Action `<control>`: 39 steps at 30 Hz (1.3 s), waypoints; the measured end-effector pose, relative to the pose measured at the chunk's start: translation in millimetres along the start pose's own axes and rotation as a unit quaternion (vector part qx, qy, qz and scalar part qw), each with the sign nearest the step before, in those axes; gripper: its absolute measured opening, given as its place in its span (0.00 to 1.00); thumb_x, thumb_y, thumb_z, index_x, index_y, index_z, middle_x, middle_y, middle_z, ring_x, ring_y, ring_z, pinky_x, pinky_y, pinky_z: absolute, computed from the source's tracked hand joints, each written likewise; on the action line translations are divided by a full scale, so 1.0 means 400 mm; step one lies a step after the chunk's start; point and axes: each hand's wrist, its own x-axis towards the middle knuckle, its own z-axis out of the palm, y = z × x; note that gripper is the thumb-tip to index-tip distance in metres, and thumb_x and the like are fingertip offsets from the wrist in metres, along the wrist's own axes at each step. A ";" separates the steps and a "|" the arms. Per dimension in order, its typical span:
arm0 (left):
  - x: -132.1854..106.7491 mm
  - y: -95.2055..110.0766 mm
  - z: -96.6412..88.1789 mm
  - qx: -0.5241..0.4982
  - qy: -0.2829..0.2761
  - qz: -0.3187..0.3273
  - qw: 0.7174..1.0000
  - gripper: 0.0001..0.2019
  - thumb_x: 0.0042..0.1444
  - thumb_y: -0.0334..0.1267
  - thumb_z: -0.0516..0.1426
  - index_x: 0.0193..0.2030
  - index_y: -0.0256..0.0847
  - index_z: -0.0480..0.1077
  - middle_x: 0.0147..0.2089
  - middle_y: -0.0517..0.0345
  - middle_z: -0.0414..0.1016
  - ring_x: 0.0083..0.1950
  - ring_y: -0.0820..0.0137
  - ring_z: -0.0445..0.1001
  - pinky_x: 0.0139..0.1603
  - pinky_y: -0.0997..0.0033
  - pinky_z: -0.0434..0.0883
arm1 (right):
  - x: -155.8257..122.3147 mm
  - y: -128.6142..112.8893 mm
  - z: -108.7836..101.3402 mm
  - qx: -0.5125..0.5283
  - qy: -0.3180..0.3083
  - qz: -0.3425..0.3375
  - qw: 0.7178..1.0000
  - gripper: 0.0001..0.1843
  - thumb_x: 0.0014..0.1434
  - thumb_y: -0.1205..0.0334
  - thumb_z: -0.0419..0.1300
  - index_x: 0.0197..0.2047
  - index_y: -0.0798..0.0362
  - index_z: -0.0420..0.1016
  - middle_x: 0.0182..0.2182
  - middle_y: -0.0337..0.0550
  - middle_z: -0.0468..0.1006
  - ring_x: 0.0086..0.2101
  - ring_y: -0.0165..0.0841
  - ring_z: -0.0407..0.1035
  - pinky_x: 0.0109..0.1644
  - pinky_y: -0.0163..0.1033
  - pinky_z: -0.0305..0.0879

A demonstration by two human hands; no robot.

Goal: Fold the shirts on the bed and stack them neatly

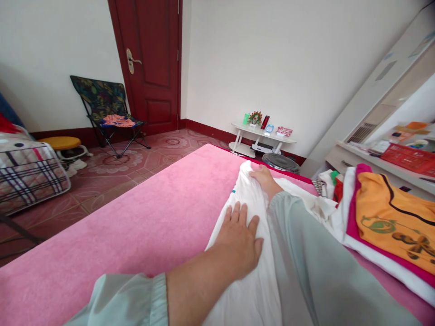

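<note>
A white garment (222, 299) lies in a long, narrow fold on the pink bed cover (163, 213), with a small teal mark on its left edge. My left hand (239, 240) rests flat on the middle of it, fingers spread. At the far end, my right hand (265, 181) has its fingers bent around the cloth; the fingertips are partly lost in the fabric. More white cloth spreads out beyond my right sleeve, which hides part of it.
Folded clothes, an orange top (397, 217) uppermost, are stacked at the right. Beyond the bed stand a white side table (261, 133), a camping chair (105, 104), a yellow stool (63, 143) and a red door (149, 63). A red basket (408, 156) sits on the cabinet.
</note>
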 end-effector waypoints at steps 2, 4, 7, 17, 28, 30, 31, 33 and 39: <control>0.000 0.000 -0.001 -0.001 -0.004 0.000 1.000 0.29 0.64 0.48 0.41 0.67 0.35 0.54 0.72 0.39 0.43 0.71 0.49 0.36 0.68 0.44 0.41 | 0.001 0.006 0.000 -0.007 0.012 0.028 1.000 0.47 0.47 0.61 0.59 0.68 0.59 0.45 0.57 0.58 0.65 0.54 0.47 0.64 0.55 0.49 0.64; 0.001 0.001 -0.002 -0.002 -0.008 -0.001 1.000 0.29 0.64 0.48 0.41 0.67 0.35 0.54 0.72 0.39 0.42 0.71 0.49 0.35 0.68 0.44 0.41 | -0.002 -0.003 0.001 -0.017 0.017 0.041 0.999 0.49 0.48 0.59 0.60 0.69 0.61 0.42 0.62 0.58 0.58 0.60 0.47 0.55 0.61 0.48 0.57; 0.001 0.003 -0.004 -0.001 -0.011 -0.005 1.000 0.29 0.64 0.48 0.42 0.68 0.36 0.54 0.72 0.40 0.42 0.71 0.49 0.35 0.68 0.44 0.41 | -0.017 -0.041 0.001 -0.077 -0.011 0.021 0.997 0.47 0.52 0.55 0.58 0.69 0.61 0.42 0.66 0.55 0.50 0.65 0.43 0.46 0.66 0.45 0.47; 0.002 -0.006 0.010 0.017 0.000 0.005 1.000 0.29 0.64 0.50 0.41 0.68 0.38 0.54 0.72 0.41 0.43 0.72 0.51 0.36 0.69 0.46 0.40 | -0.071 -0.084 -0.069 -0.382 -0.249 -0.010 0.890 0.39 0.62 0.38 0.40 0.68 0.54 0.50 0.68 0.51 0.47 0.66 0.44 0.41 0.66 0.56 0.43; 0.002 -0.019 0.023 0.015 0.004 0.018 1.000 0.29 0.64 0.50 0.42 0.68 0.39 0.54 0.72 0.41 0.42 0.72 0.53 0.37 0.69 0.48 0.40 | -0.262 -0.021 -0.204 -0.433 -0.194 -0.029 0.880 0.35 0.64 0.39 0.34 0.70 0.46 0.43 0.69 0.46 0.43 0.67 0.42 0.36 0.66 0.56 0.39; 0.001 -0.025 0.022 0.002 0.003 0.025 1.000 0.29 0.64 0.51 0.42 0.67 0.39 0.54 0.72 0.41 0.42 0.72 0.54 0.38 0.69 0.49 0.41 | -0.285 -0.022 -0.212 -0.428 -0.172 0.001 0.887 0.37 0.64 0.40 0.35 0.70 0.50 0.43 0.69 0.50 0.41 0.67 0.45 0.36 0.65 0.59 0.40; 0.002 -0.030 0.021 -0.008 0.003 0.030 0.999 0.29 0.63 0.51 0.43 0.67 0.39 0.54 0.72 0.42 0.43 0.72 0.54 0.38 0.69 0.49 0.41 | -0.298 -0.030 -0.214 -0.423 -0.162 0.010 0.892 0.37 0.65 0.40 0.35 0.70 0.52 0.43 0.69 0.52 0.40 0.67 0.46 0.35 0.65 0.60 0.40; 0.007 -0.043 0.017 -0.042 0.001 0.044 0.998 0.29 0.62 0.52 0.46 0.66 0.40 0.55 0.72 0.44 0.44 0.72 0.55 0.39 0.69 0.50 0.41 | -0.336 -0.052 -0.221 -0.410 -0.155 0.016 0.898 0.36 0.65 0.42 0.35 0.70 0.54 0.42 0.69 0.53 0.36 0.67 0.47 0.34 0.64 0.61 0.41; 0.018 -0.067 -0.005 -0.225 0.060 0.050 0.971 0.26 0.61 0.39 0.50 0.65 0.37 0.55 0.68 0.48 0.55 0.69 0.67 0.53 0.68 0.64 0.50 | -0.507 -0.109 -0.285 -0.411 -0.183 -0.017 0.893 0.35 0.65 0.43 0.37 0.70 0.50 0.39 0.69 0.49 0.25 0.67 0.48 0.34 0.64 0.62 0.44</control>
